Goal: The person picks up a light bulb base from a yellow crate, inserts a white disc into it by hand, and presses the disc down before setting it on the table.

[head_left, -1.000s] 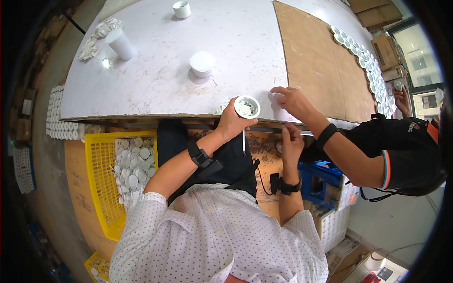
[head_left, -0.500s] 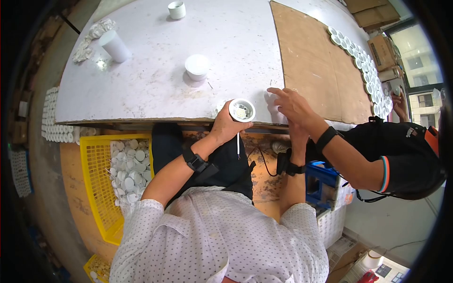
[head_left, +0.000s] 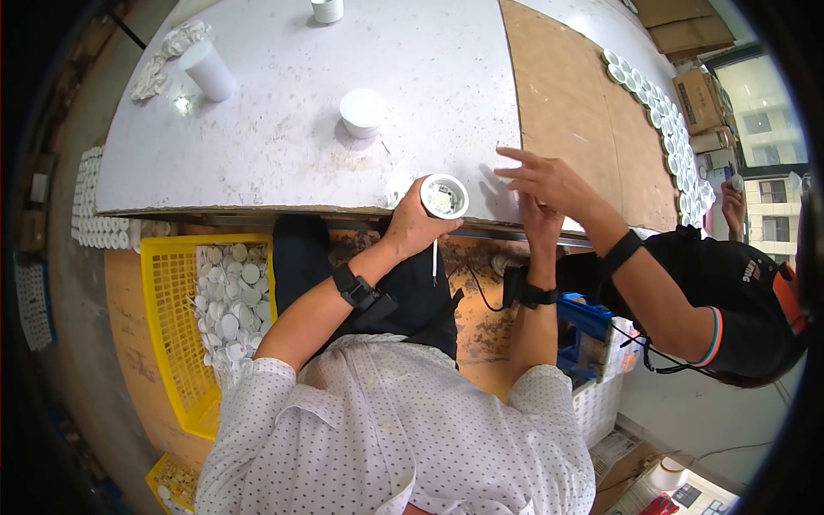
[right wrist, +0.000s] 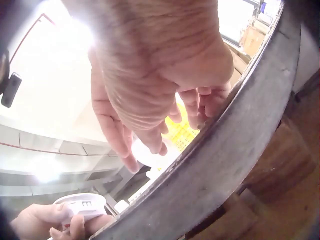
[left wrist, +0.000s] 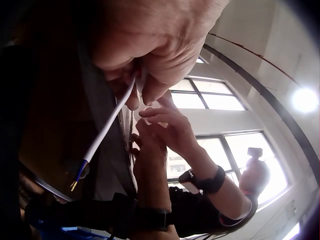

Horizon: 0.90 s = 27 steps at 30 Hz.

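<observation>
In the head view my left hand point(head_left: 415, 225) grips a white round lamp housing point(head_left: 445, 196) at the table's near edge. Its open top faces up and shows a small circuit board inside. A white cable point(left wrist: 110, 122) hangs below it, with a blue wire and bare metal at the end. My right hand point(head_left: 541, 225) is at the table edge, right of the housing, fingers bent near the tabletop. Another person's hand point(head_left: 552, 183) reaches over it, partly covering my fingertips; I cannot tell whether they pinch anything.
A white cup-shaped piece point(head_left: 362, 114), a white cylinder point(head_left: 209, 72) and a crumpled white cloth point(head_left: 184, 39) are on the table point(head_left: 275, 146). Cardboard point(head_left: 571, 103) covers its right side, bordered by rows of white rings point(head_left: 678, 142). A yellow crate point(head_left: 174, 343) of white discs stands lower left.
My right hand has risen to the table edge, beneath the other person's hand. My left hand still holds the lamp housing in nearly the same place.
</observation>
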### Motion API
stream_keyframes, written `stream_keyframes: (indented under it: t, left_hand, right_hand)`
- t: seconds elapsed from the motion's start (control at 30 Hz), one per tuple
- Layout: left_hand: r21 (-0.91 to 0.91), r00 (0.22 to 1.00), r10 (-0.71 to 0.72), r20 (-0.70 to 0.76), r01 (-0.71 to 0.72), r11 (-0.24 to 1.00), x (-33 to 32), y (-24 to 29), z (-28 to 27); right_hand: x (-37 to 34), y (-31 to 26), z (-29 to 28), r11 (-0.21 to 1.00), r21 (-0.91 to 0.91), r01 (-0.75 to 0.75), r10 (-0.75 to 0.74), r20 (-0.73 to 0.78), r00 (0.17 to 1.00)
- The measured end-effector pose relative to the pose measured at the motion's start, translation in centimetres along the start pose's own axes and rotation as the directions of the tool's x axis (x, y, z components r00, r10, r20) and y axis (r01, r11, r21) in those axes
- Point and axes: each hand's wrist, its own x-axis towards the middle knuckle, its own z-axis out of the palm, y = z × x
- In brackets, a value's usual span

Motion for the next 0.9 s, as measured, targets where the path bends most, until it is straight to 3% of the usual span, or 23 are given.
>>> stream_keyframes:
  t: [0.03,0.07,0.17,0.2,0.23,0.3,0.4,0.43,0.5,0.63,0.8,0.9]
  left_hand:
    - [-0.012,1.0,0.013,-0.001,-0.013,1.0,0.0,0.0,0.0]
    - [-0.024,1.0,0.026,-0.001,-0.026,0.999,0.0,-0.1,0.0]
    - [-0.025,0.999,0.028,0.025,-0.027,0.999,0.1,-0.4,-0.1]
    - [-0.025,0.999,0.028,0.025,-0.027,0.999,0.1,-0.4,-0.1]
    - [-0.021,1.0,0.025,0.016,-0.024,0.999,0.0,-0.2,0.0]
    - [-0.014,1.0,0.022,0.006,-0.022,1.0,-0.1,0.0,0.0]
    - [-0.025,1.0,0.013,0.003,-0.013,1.0,-0.1,-0.1,0.1]
    - [-0.02,1.0,0.012,-0.001,-0.012,1.0,-0.1,-0.1,0.1]
    - [-0.012,1.0,0.01,-0.002,-0.01,1.0,-0.1,-0.3,0.1]
    - [0.019,1.0,0.014,0.026,-0.014,1.0,0.1,-0.8,-0.1]
    - [0.005,1.0,0.02,0.014,-0.02,1.0,0.1,-0.6,0.0]
    - [-0.013,0.999,0.028,0.022,-0.028,1.0,0.1,-0.7,0.0]
  right_hand:
    - [-0.5,0.4,0.4,0.947,0.27,-0.173,0.24,-0.242,0.94]
    - [-0.8,0.8,0.3,0.929,0.215,-0.301,0.351,-0.255,0.901]
    - [-0.7,0.1,0.5,0.941,0.101,-0.323,0.338,-0.327,0.882]
    - [-0.5,-0.6,0.1,0.921,-0.068,-0.384,0.346,-0.309,0.886]
    - [-0.5,-0.5,0.2,0.921,-0.068,-0.384,0.347,-0.309,0.886]
    - [-0.6,0.0,0.6,0.912,0.113,-0.394,0.409,-0.325,0.853]
    - [0.5,-3.8,0.5,0.884,0.006,-0.467,0.451,-0.27,0.851]
    - [0.8,-4.4,0.6,0.884,0.008,-0.467,0.451,-0.272,0.85]
    - [1.8,-4.7,0.8,0.924,-0.3,-0.238,0.174,-0.225,0.959]
    - [3.7,-2.8,1.1,0.913,-0.353,-0.206,0.184,-0.095,0.978]
    - [4.5,-2.6,1.5,0.896,-0.439,-0.066,0.092,0.039,0.995]
    - [4.7,-2.9,1.8,0.897,-0.421,-0.136,0.175,0.054,0.983]
